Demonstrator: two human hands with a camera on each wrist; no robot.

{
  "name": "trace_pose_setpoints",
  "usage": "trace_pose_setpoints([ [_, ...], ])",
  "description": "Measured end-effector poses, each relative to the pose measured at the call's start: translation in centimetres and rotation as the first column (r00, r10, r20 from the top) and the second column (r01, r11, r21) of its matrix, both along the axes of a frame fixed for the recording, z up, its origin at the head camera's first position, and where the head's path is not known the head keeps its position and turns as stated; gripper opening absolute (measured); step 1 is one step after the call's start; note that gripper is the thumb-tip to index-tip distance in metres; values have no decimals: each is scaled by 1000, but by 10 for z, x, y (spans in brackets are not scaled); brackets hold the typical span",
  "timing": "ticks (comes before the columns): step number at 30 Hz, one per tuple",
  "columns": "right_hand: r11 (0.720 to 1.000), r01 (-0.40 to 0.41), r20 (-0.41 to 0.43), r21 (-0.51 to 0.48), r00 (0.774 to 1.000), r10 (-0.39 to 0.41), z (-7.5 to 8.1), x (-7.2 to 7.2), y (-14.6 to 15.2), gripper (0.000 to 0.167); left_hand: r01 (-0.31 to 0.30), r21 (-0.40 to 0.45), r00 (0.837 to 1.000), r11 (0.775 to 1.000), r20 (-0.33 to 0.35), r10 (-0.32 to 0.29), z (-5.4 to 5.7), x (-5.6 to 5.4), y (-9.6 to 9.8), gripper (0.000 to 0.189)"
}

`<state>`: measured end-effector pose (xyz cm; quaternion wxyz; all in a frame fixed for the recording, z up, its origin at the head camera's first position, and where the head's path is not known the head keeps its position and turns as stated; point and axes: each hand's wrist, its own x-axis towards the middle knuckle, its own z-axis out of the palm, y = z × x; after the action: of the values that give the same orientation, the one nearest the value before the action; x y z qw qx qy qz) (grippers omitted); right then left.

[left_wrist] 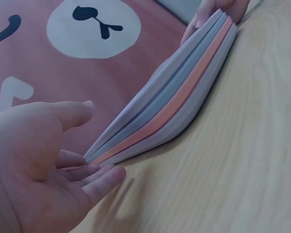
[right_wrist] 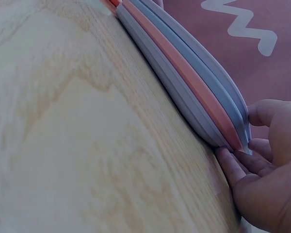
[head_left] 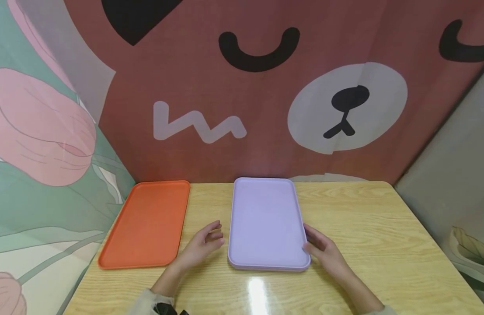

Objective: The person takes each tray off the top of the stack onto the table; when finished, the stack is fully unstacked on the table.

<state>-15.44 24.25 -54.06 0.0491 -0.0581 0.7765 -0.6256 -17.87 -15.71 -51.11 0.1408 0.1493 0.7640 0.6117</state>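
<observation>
A stack of several rectangular plastic trays [head_left: 268, 223] lies on the wooden table. Lavender is on top; blue-grey, orange and another pale layer show along its side [left_wrist: 172, 114]. My left hand [head_left: 202, 246] is at the stack's left, thumb raised and fingers loosely bent. A small gap separates it from the trays in the head view. At the near right edge, my right hand [head_left: 326, 253] holds the stack. In the right wrist view its thumb is against the top rim, and the other fingers [right_wrist: 229, 164] touch the lower side.
A single orange tray [head_left: 147, 225] lies flat at the table's left. The wooden table [head_left: 367, 218] meets a curtain [head_left: 265, 148] printed with a bear face at its back edge. Light glares on the tabletop in front of the stack.
</observation>
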Motion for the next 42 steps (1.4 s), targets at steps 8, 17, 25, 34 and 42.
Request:
trace_pose_setpoints([
  [8, 1000, -5, 14, 12, 1000, 4, 1, 1, -1, 65, 6, 83, 998, 997, 57, -10, -10, 6, 22, 73],
  [17, 1000, 13, 36, 15, 999, -13, 4, 2, 0, 65, -6, 102, 1000, 995, 29, 3, -13, 9, 33, 71],
  [25, 1000, 7, 33, 2, 999, -7, 4, 1, -1, 63, 6, 27, 1000, 1000, -15, -6, -12, 9, 32, 68],
  [34, 1000, -5, 34, 3, 999, 5, 10, 0, -6, 65, -4, -11, 1000, 1000, -24, 3, -7, 8, 30, 67],
  [42, 999, -39, 16, -2, 999, 39, 5, -7, -25, 64, -110, -63, 994, 992, -20, 109, -4, 11, 14, 65],
])
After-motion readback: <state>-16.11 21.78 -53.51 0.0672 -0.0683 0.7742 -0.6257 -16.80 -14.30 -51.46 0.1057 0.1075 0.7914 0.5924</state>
